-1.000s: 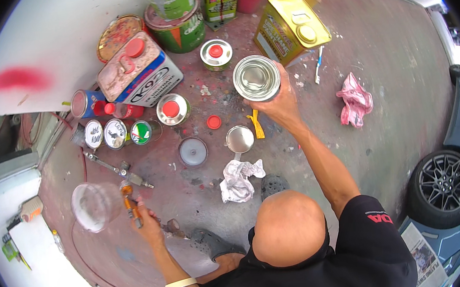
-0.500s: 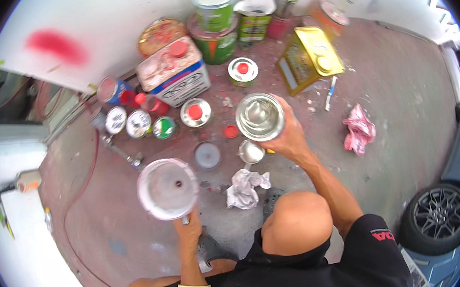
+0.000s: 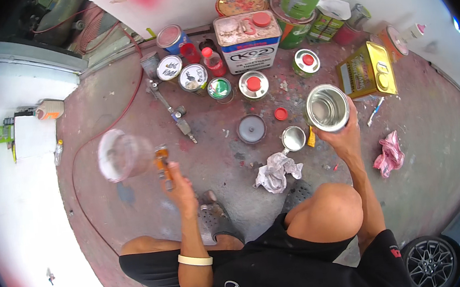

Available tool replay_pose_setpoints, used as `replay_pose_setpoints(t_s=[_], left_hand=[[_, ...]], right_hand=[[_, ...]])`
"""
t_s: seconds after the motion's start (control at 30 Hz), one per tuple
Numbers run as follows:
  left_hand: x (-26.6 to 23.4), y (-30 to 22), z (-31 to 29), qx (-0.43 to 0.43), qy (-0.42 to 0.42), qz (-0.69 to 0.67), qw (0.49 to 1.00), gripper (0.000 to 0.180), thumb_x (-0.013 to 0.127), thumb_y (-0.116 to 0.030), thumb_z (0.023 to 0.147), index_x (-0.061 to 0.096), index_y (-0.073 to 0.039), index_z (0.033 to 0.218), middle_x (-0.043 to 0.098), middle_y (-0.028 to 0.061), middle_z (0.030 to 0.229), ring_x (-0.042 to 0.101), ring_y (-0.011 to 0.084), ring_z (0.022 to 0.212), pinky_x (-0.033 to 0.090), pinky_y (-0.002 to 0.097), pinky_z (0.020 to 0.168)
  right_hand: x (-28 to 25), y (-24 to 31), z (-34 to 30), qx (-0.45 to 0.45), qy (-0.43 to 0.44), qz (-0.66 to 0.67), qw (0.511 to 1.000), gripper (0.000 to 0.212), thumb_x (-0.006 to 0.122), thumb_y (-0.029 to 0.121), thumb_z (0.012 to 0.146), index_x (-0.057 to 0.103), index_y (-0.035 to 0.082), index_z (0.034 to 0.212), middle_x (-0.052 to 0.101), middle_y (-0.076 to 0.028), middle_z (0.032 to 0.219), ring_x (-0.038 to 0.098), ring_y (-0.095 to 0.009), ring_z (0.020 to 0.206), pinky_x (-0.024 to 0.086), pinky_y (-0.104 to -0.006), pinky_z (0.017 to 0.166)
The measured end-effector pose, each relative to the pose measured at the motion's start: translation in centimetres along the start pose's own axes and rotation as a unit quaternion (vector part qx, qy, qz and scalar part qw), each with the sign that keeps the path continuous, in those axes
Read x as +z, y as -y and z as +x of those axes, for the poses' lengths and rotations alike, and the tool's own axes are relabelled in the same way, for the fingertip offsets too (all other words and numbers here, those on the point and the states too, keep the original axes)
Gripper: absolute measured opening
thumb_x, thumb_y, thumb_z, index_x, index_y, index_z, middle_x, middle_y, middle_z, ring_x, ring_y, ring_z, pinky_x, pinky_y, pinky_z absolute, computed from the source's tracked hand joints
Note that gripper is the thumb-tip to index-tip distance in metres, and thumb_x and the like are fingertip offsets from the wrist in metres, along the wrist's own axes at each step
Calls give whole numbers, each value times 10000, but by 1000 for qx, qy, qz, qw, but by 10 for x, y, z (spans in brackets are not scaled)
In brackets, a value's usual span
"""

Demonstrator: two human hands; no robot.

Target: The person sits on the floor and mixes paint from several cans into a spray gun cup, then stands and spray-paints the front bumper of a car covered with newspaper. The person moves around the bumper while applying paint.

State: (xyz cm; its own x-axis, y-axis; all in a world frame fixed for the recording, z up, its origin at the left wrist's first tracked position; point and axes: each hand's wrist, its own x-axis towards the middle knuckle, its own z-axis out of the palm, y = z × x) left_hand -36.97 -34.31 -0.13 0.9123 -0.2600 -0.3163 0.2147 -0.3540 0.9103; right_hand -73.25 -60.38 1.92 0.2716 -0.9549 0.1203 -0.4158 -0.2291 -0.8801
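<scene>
My left hand (image 3: pixel 180 190) is closed around the handle of a spray gun (image 3: pixel 163 164) with an orange-gold body. Its translucent, white-rimmed cup (image 3: pixel 123 154) tips over to the left, lidless and blurred by motion. In my right hand (image 3: pixel 346 138) is an open metal tin (image 3: pixel 327 108), its shiny inside facing up; how much is in it I cannot tell. On the floor between my hands lie a grey round lid (image 3: pixel 251 128), a red cap (image 3: pixel 281 113), a small metal cup (image 3: pixel 294 138) with a handle and a crumpled white cloth (image 3: pixel 278 173).
Toward the wall stand a large rectangular thinner can (image 3: pixel 247 39), a yellow can (image 3: pixel 364 72) and several paint tins (image 3: pixel 192 78). A metal air fitting (image 3: pixel 174 114) and a red hose (image 3: pixel 83 144) lie at left. On the right are a pink rag (image 3: pixel 389 154) and a car wheel (image 3: pixel 431 263).
The spray gun has swung left, its cup going from upright to tilted, and its body now shows. My right hand still holds the tin. The view has shifted left.
</scene>
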Motion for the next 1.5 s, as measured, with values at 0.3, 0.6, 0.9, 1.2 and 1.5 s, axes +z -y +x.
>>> replay_pose_setpoints(t_s=[0.3, 0.6, 0.9, 1.2, 1.5], left_hand=[[-2, 6, 3, -21, -6, -41, 999, 429, 695, -448, 1115, 647, -35, 1223, 644, 56, 1045, 507, 61, 567, 414, 263, 476], [52, 20, -62, 167, 229, 72, 956, 293, 749, -252, 1090, 709, -3, 1240, 732, 48, 1027, 616, 118, 863, 513, 318, 769], [87, 7, -106, 254, 338, 126, 897, 218, 757, -108, 1041, 693, -15, 1227, 728, 80, 972, 635, 157, 802, 513, 321, 739], [90, 3, -116, 240, 380, 140, 882, 456, 820, -235, 1012, 655, 25, 1348, 739, 249, 1167, 747, 431, 1032, 589, 451, 885], [80, 14, -111, 183, 365, 88, 909, 341, 768, -188, 1058, 674, 2, 1324, 744, 141, 1066, 712, 239, 893, 561, 369, 813]], right_hand=[[-6, 30, 0, -23, 44, -48, 998, 1231, 1071, 268, 650, 396, 64, 1659, 675, -156, 1508, 666, -312, 1401, 536, -452, 1177], [-60, 134, 24, -156, 15, -106, 982, 1216, 1069, 237, 645, 425, 68, 1663, 595, -154, 1612, 630, -300, 1448, 511, -445, 1209], [-90, 213, 29, -322, 15, -235, 917, 1160, 1087, 275, 609, 510, 83, 1596, 597, -213, 1608, 560, -438, 1504, 463, -555, 1251], [-94, 238, 28, -371, 31, -264, 890, 1094, 1079, 265, 632, 542, 69, 1565, 621, -215, 1578, 564, -440, 1499, 465, -560, 1244], [-78, 183, 20, -164, -43, -131, 977, 1206, 1066, 216, 640, 403, 5, 1626, 651, -193, 1517, 650, -319, 1414, 518, -451, 1191]])
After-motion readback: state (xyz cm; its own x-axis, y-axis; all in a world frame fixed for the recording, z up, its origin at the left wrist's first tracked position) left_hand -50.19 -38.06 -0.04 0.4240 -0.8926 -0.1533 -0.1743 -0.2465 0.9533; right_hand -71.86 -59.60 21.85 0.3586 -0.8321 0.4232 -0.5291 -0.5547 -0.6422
